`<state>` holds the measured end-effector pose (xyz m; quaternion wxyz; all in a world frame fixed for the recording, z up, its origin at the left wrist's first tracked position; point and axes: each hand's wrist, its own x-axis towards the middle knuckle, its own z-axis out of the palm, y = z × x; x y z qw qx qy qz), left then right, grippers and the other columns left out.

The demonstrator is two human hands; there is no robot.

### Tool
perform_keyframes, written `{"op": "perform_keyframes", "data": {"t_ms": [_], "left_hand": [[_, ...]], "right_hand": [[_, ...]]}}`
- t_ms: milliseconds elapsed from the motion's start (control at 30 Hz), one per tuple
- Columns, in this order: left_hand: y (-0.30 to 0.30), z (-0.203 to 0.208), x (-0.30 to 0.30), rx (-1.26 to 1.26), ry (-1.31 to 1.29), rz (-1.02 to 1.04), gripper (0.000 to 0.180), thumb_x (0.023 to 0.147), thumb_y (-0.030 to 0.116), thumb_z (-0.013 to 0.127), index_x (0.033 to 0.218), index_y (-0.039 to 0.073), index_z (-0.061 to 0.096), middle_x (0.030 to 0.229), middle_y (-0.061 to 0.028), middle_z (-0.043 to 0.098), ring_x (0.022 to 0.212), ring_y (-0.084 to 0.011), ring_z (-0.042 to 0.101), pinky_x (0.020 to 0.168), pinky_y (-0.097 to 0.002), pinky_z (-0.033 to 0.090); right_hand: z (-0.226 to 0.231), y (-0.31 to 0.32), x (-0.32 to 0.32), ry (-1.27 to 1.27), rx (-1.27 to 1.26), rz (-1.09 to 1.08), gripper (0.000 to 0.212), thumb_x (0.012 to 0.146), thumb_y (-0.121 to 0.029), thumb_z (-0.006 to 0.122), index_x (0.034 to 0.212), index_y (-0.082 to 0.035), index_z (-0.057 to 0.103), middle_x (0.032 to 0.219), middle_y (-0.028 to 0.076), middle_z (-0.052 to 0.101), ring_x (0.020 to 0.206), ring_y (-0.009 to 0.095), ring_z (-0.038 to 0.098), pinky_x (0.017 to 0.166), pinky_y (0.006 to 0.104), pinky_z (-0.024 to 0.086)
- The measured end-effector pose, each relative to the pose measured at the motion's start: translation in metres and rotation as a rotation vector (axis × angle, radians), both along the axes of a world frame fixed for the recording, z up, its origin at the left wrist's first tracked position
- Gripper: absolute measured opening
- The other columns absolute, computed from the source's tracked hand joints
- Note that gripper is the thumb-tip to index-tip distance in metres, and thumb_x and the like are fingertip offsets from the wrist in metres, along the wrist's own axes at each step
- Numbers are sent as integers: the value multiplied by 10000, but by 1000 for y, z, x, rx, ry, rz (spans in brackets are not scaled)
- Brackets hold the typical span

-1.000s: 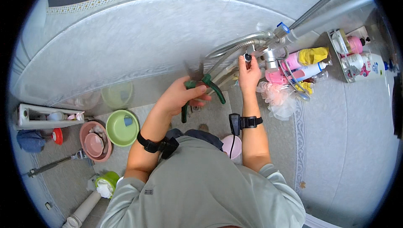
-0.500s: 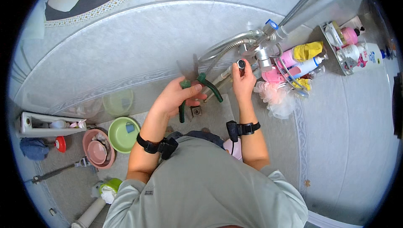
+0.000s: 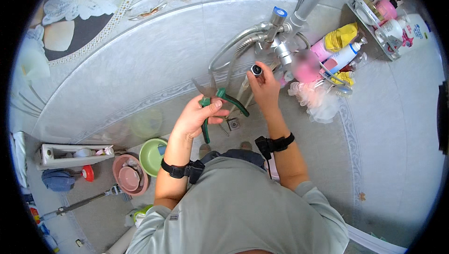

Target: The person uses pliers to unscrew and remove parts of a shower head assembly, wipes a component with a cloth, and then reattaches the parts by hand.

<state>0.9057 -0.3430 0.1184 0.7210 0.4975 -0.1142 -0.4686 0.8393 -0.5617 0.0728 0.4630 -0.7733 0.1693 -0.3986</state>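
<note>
My left hand (image 3: 194, 116) is closed round a pair of green-handled shears (image 3: 206, 125). Their two handles are spread apart, and the grey blades point up toward the wall. Between the fingers and thumb of my right hand (image 3: 266, 88) is a chrome-rimmed fitting (image 3: 256, 70) with a dark round end facing up. A pale tube runs down close below it; whether the two are joined I cannot tell. Just beyond my hands, braided metal hoses (image 3: 234, 50) hang from a chrome shower mixer (image 3: 279, 48) with a blue-capped knob.
To the right, bottles (image 3: 343, 55) and a pink-and-white bath puff (image 3: 318, 102) crowd by the mixer. A corner shelf (image 3: 374, 34) holds more bottles. On the left floor stand a green basin (image 3: 148, 157), pink basins (image 3: 115, 172), a plunger (image 3: 87, 173) and a white rack (image 3: 49, 158).
The head view has shifted, so the fixtures sit farther left and basins farther right. My hands keep their holds; the fitting and shears have moved only slightly relative to the mixer.
</note>
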Motion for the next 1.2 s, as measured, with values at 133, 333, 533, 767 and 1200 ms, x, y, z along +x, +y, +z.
{"op": "perform_keyframes", "data": {"t_ms": [133,333,533,767,1200], "left_hand": [[-4,-2,-6,13,-3,25,328,848,162,682,1089,-7,538,1075,-142,617,857,-215,672,628,-265,582],[-13,-1,-14,37,-1,36,318,850,170,682,1081,8,535,1089,-136,606,894,-237,661,660,-283,568],[-22,-2,-21,56,-1,91,361,853,149,674,1142,-14,530,1082,-149,623,843,-206,676,618,-248,580],[-30,-12,-21,215,-162,47,281,823,96,683,1064,-9,582,1060,-126,634,829,-209,669,669,-286,554],[-90,-41,11,213,-1458,-398,614,606,-65,611,1193,116,605,1403,-173,385,1325,-365,323,1087,-406,307]], "right_hand": [[0,-4,-1,-7,79,49,383,801,-165,704,1125,1,584,958,108,657,823,161,654,710,265,518],[4,-8,-1,-44,24,87,359,797,-156,703,1102,4,603,948,128,658,828,176,658,702,284,525],[4,-13,-1,-64,111,145,329,796,-115,698,1090,10,620,956,125,658,849,176,660,735,274,525],[3,-17,-4,-51,262,245,354,773,-109,731,1092,7,630,987,122,667,876,157,658,751,271,525],[11,-19,-14,32,442,422,349,783,-67,711,1113,13,631,1029,100,672,892,136,645,773,255,522]]}}
